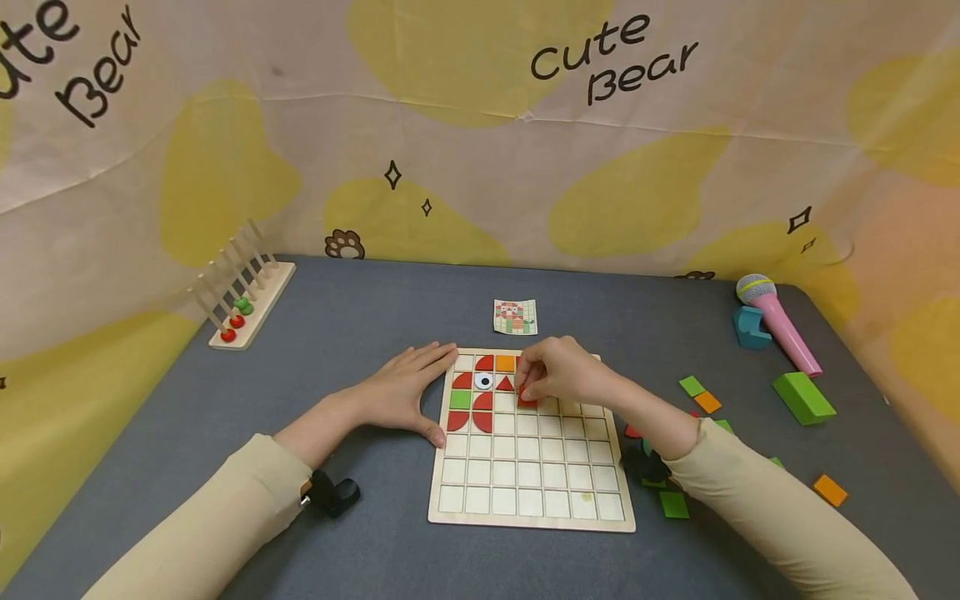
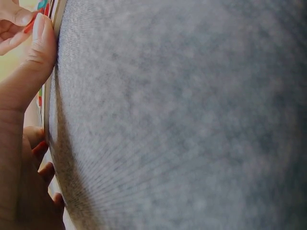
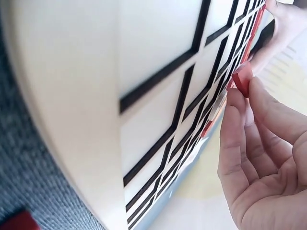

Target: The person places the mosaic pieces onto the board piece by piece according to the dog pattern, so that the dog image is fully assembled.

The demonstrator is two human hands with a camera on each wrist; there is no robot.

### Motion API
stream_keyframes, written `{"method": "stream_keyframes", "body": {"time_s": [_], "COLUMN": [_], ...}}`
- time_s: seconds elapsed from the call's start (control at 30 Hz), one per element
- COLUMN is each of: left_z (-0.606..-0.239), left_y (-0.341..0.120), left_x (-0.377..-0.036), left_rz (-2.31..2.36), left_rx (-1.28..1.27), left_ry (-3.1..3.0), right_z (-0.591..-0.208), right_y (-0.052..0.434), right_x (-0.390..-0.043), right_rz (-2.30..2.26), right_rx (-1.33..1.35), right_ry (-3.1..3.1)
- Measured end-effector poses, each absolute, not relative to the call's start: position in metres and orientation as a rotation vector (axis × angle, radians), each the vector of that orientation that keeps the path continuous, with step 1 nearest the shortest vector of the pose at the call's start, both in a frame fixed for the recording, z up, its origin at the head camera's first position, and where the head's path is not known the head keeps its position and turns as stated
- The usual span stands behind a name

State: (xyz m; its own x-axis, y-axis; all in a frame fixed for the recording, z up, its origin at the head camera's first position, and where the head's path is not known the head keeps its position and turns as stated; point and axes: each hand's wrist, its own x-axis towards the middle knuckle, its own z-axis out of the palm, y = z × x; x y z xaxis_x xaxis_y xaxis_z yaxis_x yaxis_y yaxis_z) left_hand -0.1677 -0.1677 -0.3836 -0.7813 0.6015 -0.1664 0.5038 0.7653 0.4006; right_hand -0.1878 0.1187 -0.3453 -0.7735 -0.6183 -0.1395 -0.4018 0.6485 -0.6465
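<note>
Near the far-left corner of the grid board [image 1: 531, 467], your right hand [image 1: 558, 375] pinches a red tile [image 1: 527, 401] over an empty cell while your open left hand [image 1: 401, 392] braces the board's left edge; next, seat it squarely.

A small red piece [image 1: 527, 401], pinched in the right hand [image 1: 564, 373], sits tilted just over a square near the top of the flat wooden board [image 1: 529, 500], right beside the red, green and orange pieces already there.
</note>
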Motion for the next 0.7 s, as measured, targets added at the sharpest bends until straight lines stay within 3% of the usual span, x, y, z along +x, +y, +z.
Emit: {"method": "stream_keyframes", "body": {"time_s": [0.7], "left_z": [-0.3864], "left_y": [-0.1693], "left_x": [-0.169], "left_rz": [0.48], "left_rx": [0.847], "left_ry": [2.681], "right_z": [-0.348], "right_y": [0.1133], "right_x": [-0.1826], "right_rz": [-0.812], "right_rx": [-0.802], "right_ry": [2.575]}}
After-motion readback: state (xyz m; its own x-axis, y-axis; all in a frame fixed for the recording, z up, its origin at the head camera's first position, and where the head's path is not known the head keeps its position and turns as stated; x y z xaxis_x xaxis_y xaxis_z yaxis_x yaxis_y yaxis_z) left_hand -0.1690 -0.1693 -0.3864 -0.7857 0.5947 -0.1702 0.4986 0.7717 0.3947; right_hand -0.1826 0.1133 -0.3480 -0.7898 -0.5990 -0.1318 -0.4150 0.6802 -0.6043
